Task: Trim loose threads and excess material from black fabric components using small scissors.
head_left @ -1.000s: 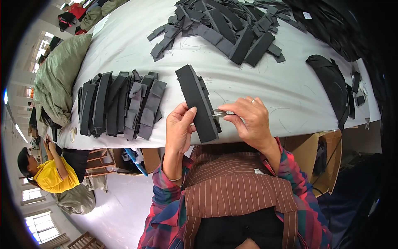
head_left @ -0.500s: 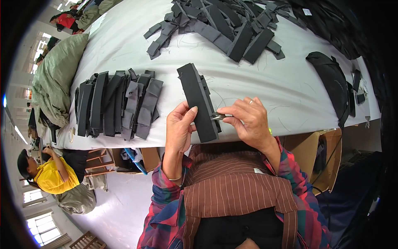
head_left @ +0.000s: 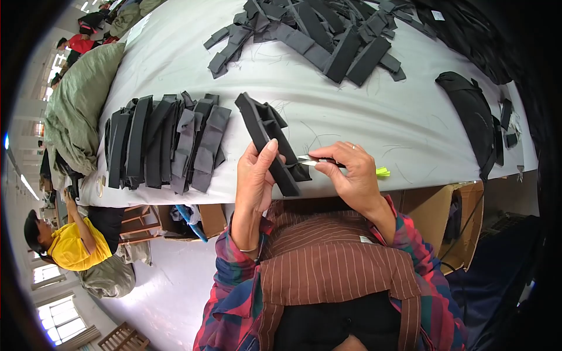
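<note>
My left hand [head_left: 254, 182] is closed on a long black fabric strip [head_left: 256, 124], thumb pressed on its face, and holds it tilted above the white-covered table. Looped or folded pieces stand out from the strip's right side. In my right hand [head_left: 355, 180] is a pair of thread snips [head_left: 307, 159], pinched between thumb and fingers. Their pale metal blades point left at the strip's right edge; whether they touch it I cannot tell. A bright yellow-green tassel [head_left: 382, 172] shows just right of this hand.
Left of my hands lies a row of similar black strips [head_left: 161, 143]. A loose heap of strips [head_left: 316, 41] covers the far side of the table [head_left: 374, 128]. Black fabric [head_left: 465, 111] lies at the right. A cardboard box [head_left: 462, 225] stands below. A person in yellow [head_left: 82, 240] is at far left.
My left hand has turned the strip so its looped side shows more, and its top has swung left. The snips' blades now look spread, and the tassel shows more.
</note>
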The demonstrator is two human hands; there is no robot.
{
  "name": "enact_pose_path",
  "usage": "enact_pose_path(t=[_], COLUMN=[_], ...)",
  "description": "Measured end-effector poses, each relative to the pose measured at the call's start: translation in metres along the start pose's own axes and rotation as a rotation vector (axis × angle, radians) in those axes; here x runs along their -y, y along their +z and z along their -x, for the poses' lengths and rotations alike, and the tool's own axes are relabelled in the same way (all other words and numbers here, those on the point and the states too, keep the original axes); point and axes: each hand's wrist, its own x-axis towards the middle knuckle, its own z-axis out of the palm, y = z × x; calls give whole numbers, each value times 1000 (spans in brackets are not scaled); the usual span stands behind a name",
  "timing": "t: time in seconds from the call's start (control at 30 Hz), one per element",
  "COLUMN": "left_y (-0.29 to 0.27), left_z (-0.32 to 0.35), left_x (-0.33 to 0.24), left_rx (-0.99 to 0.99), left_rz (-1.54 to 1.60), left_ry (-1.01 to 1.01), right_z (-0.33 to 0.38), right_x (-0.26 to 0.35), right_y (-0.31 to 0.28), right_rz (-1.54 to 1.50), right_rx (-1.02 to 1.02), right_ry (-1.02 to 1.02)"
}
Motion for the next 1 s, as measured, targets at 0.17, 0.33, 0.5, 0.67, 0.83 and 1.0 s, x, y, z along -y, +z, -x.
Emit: enact_pose_path(t=[0.17,0.33,0.5,0.67,0.83,1.0], left_y=[-6,-7,-11,-6,-10,-5], left_z=[2,4,5,5,5,8], left_x=[1,7,11,13,15,15], left_rx=[38,35,71,35,26,-13], left_rz=[31,87,56,17,-133,-267], left_ry=[55,224,319,449,481,511], right_z=[4,3,3,2,-1,-3], right_x=[5,9,10,11,14,15], right_y=[3,3,3,4,1,1], right_rz=[-90,-78,-82,-115,-34,108], right_rx=[35,57,65,23,38,36], right_ry=[61,65,81,74,39,26])
